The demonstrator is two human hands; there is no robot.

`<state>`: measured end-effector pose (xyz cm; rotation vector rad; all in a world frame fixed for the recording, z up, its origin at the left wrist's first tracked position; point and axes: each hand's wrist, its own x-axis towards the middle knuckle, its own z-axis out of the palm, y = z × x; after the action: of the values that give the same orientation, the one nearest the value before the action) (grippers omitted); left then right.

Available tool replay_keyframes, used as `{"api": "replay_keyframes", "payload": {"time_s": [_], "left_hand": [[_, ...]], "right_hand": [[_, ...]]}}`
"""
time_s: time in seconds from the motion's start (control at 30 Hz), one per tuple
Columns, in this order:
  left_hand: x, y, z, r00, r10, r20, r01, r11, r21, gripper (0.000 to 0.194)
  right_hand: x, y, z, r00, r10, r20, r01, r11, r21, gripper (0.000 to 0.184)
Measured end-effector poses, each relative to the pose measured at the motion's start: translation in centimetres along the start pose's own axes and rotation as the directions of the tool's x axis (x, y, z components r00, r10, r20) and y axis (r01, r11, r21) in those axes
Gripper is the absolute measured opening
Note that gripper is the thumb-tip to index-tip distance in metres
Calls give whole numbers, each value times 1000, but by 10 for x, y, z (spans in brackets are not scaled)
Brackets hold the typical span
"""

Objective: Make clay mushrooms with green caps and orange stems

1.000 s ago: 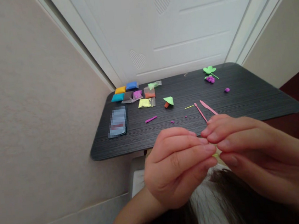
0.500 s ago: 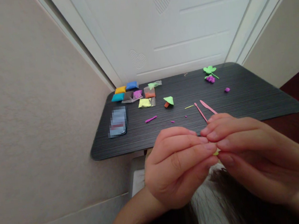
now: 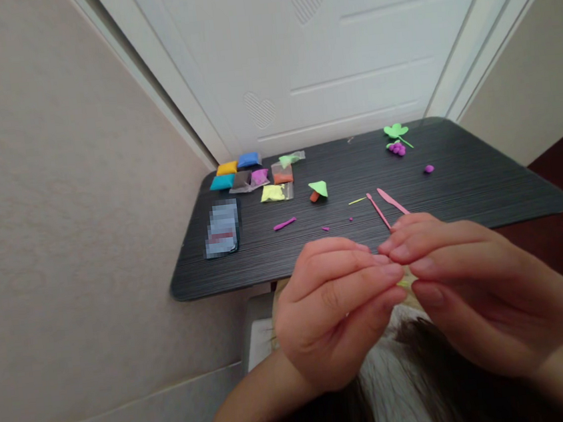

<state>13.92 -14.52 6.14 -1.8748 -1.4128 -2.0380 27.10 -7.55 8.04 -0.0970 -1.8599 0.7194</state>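
Observation:
Fingertip to fingertip, my left hand (image 3: 340,315) and my right hand (image 3: 496,292) meet just off the table's near edge. Both are closed in pinches around a small piece of yellow clay (image 3: 403,283), mostly hidden by the fingers. Beyond my right fingers lie a pink plastic clay knife (image 3: 392,201) and a thin pink modelling tool (image 3: 379,211), their near ends covered. A thin yellow clay strip (image 3: 357,201) rests beside them. Further left stands a clay mushroom (image 3: 318,190) with a green cap and orange stem, tilted.
The dark table (image 3: 257,267) carries several bags of coloured clay (image 3: 274,193) and a phone (image 3: 221,227) at left. A purple clay roll (image 3: 285,223) lies mid-table. At far right are a green clay leaf (image 3: 396,131), purple clay grapes (image 3: 398,149) and a purple lump (image 3: 429,168).
Both hands stay nearly in place, with small finger shifts. The visible bit of yellow clay between the fingertips changes slightly. Things on the table have not moved.

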Motion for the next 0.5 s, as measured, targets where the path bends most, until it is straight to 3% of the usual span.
{"api": "replay_keyframes", "payload": {"time_s": [0.2, 0.5], "left_hand": [[0, -1, 3, 1000, -13, -8, 13, 997, -71, 21], [-2, 0, 1, 998, -61, -11, 60, 998, -27, 17]], "right_hand": [[0, 0, 0, 1000, -7, 23, 7, 1000, -18, 34], [1, 2, -1, 998, -55, 14, 56, 996, -70, 31]]}}
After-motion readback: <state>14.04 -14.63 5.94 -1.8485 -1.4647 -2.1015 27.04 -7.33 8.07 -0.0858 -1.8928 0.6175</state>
